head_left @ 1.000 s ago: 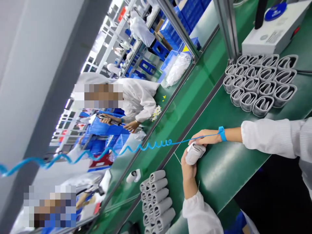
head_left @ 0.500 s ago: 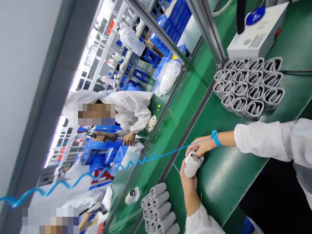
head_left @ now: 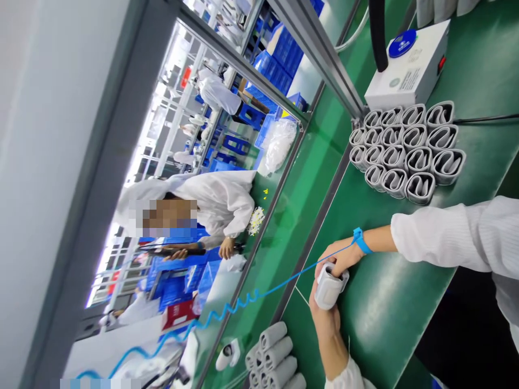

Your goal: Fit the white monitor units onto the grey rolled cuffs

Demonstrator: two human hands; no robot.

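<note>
The right hand [head_left: 339, 258] and left hand [head_left: 322, 319] hold a gray roll [head_left: 331, 286] between them, clear of the bench; it is the task's thing, and it sits right inside both sets of fingers. The right fingers [head_left: 333, 257] are closed over its upper side; the left fingers [head_left: 317, 298] are closed around it from below; neither hand is open.

A blue wrist strap [head_left: 360, 241] circles the right wrist, just behind the right fingers; a blue coiled cord [head_left: 227, 310] runs from it past those fingertips and out over the bench edge. The green bench [head_left: 389, 319] lies under both hands; white sleeves [head_left: 441, 237] cover the forearms.

Beyond the right fingers, well apart from them, stands a block of upright rolls [head_left: 405, 154], packed side by side; a white box [head_left: 407, 70] sits just past that block. Near the left fingers lies a row of rolls [head_left: 273, 354] on their sides; a small white piece [head_left: 227, 355] lies just beyond them, across a metal rail [head_left: 312, 232].

Far past the fingertips, across a second green bench [head_left: 284, 216], a co-worker [head_left: 221, 208] in a white coat works with one hand [head_left: 227, 248] near a white cluster of small parts [head_left: 256, 220]; a clear bag [head_left: 278, 146] and blue crates [head_left: 286, 59] lie farther off.
</note>
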